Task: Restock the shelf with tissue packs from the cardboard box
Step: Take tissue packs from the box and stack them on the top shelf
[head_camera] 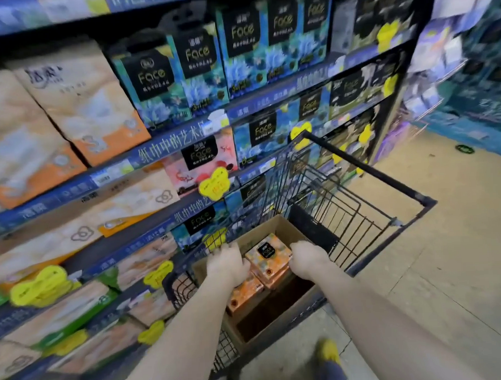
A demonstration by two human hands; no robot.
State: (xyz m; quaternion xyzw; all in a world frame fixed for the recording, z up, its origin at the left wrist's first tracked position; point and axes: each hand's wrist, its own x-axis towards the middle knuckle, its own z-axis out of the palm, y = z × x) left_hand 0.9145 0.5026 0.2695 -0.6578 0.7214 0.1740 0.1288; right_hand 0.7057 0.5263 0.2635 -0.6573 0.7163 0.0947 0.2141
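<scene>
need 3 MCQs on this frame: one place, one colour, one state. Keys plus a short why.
1. Where does the cardboard box sit?
A) in the wire cart
B) on a shelf
C) on the floor

2. What is the main colour of the pack between the left hand and the right hand?
A) blue
B) orange
C) green

3. What state is the box top in?
A) taped shut
B) open
C) covered by a lid

Key:
1 A: the cart's wire sides surround the box.
2 B: its wrap is orange with a small black label.
3 B: the box's dark inside shows from above.
</scene>
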